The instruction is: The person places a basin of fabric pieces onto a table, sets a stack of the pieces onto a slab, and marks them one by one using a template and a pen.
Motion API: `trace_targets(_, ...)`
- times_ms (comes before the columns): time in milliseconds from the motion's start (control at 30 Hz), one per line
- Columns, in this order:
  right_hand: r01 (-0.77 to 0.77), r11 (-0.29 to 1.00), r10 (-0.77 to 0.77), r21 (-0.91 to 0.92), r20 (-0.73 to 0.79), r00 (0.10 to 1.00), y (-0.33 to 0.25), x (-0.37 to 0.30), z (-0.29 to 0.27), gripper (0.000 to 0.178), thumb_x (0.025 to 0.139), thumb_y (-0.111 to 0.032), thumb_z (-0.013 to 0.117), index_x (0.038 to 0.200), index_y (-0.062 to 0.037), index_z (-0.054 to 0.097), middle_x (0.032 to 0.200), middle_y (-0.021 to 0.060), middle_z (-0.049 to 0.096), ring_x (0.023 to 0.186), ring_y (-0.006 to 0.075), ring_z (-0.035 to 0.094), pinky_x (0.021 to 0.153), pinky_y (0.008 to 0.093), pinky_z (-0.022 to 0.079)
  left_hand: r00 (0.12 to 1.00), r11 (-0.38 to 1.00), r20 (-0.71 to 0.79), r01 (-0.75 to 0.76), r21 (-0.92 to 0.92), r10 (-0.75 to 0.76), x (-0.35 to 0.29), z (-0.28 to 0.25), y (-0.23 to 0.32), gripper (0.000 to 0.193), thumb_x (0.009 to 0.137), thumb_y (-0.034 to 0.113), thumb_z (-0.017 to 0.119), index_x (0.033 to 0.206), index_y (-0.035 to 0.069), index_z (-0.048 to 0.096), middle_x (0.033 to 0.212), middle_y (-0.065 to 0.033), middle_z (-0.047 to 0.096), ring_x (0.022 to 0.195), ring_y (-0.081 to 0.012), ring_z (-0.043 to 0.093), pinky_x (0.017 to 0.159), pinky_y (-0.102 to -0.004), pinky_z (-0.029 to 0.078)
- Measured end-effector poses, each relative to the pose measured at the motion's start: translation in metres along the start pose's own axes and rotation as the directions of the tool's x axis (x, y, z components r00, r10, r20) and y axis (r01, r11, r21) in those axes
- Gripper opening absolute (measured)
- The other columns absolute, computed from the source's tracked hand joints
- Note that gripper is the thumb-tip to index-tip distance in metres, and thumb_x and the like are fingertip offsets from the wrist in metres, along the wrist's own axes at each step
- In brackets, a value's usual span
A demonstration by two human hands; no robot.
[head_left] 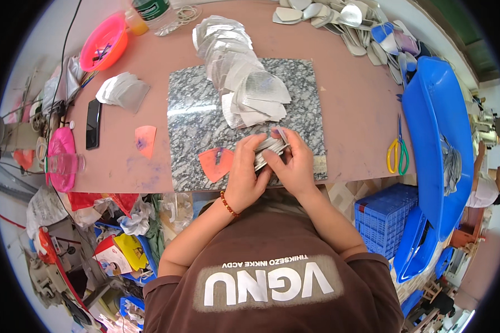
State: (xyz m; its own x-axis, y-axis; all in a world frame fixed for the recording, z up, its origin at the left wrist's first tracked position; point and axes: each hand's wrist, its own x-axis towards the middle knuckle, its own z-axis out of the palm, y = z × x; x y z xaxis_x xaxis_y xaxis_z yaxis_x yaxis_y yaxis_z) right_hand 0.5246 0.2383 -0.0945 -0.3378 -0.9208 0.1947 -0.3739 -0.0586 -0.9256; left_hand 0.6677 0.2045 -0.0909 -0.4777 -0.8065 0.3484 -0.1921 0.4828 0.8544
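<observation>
A: What are the hands holding?

B: A small, thick stack of thin silver-grey sheets [269, 147]. The left hand [245, 167] has its fingers curled around one side. The right hand [295, 165] grips the other side with its fingers and thumb.

A: Where is the stack?

B: It's over the near part of a shiny, speckled grey-and-black stone slab [304, 94]. The slab lies on the pinkish-brown counter [355, 111].

A: What does the stack look like?

B: Its edge shows lots of thin, pale layers, pressed close like pages in a book. The fingers hide much of it, so I can't tell its whole shape.

A: What's near it?

B: Just past the hands is a long, messy row of shiny silver sheets [233, 61], each lying partly over another. A flat orange fan-shaped piece with a dark mark [211, 165] lies just beside the left hand.
</observation>
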Motion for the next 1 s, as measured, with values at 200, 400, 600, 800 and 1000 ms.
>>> trace_targets(200, -0.158, 0.95, 0.175, 0.269, -0.037, 0.984, 0.01, 0.008, -0.002, 0.029, 0.099, -0.028, 0.06, 0.11, -0.0006, 0.062, 0.082, 0.0, 0.067, 0.069, 0.0027, 0.055, 0.061, 0.0216, 0.044, 0.991, 0.992, -0.036, 0.126, -0.022, -0.127, 0.003, 0.008, -0.001, 0.06, 0.082, -0.001, 0.065, 0.136, -0.002, 0.04, 0.128, -0.0155, 0.049, 0.121, -0.0268, 0.049, 0.103, -0.0368, 0.04)
trace_targets(400, -0.248, 0.797, 0.284, 0.55, 0.021, 0.959, -0.001, 0.007, 0.005, 0.025, 0.102, -0.027, 0.055, 0.107, -0.0039, 0.063, 0.081, -0.0032, 0.064, 0.062, 0.0003, 0.046, 0.049, 0.0197, 0.034, 0.963, 0.96, -0.188, 0.143, -0.242, -0.191, 0.004, 0.014, -0.015, 0.035, 0.098, 0.009, 0.048, 0.131, -0.002, 0.048, 0.123, -0.0102, 0.054, 0.111, -0.0169, 0.052, 0.098, -0.029, 0.04)
trace_targets(600, -0.452, 0.539, 0.478, 0.711, 0.184, 0.859, -0.008, 0.005, -0.009, 0.018, 0.102, -0.025, 0.054, 0.108, -0.0092, 0.061, 0.09, -0.0038, 0.06, 0.065, -0.0002, 0.044, 0.051, 0.0161, 0.031, 0.918, 0.891, -0.252, 0.181, -0.416, -0.305, 0.01, 0.017, -0.005, 0.024, 0.104, 0.012, 0.043, 0.12, 0.001, 0.057, 0.114, -0.0045, 0.06, 0.101, -0.009, 0.054, 0.088, -0.0235, 0.042)
trace_targets(800, -0.552, 0.291, 0.497, 0.781, 0.37, 0.785, -0.002, -0.005, -0.008, 0.016, 0.101, -0.02, 0.055, 0.11, -0.0077, 0.059, 0.095, -0.0016, 0.056, 0.07, 0.0049, 0.049, 0.055, 0.02, 0.038, 0.924, 0.907, -0.255, 0.176, -0.382, -0.287, 0.011, 0.017, -0.005, 0.021, 0.104, 0.014, 0.045, 0.114, 0.003, 0.06, 0.105, 0.0014, 0.059, 0.084, -0.003, 0.048, 0.074, -0.0192, 0.04)
trace_targets(1000, -0.123, 0.978, 0.116, 0.168, 0.055, 0.992, 0.0, -0.003, -0.016, 0.026, 0.097, -0.014, 0.057, 0.119, -0.0001, 0.056, 0.111, 0.0084, 0.053, 0.078, 0.0142, 0.055, 0.066, 0.0262, 0.047, 0.884, 0.866, -0.295, 0.202, -0.457, -0.362, 0.017, 0.011, -0.004, 0.017, 0.102, 0.01, 0.049, 0.111, 0.001, 0.059, 0.098, 0.0016, 0.059, 0.083, -0.004, 0.048, 0.074, -0.0189, 0.04)
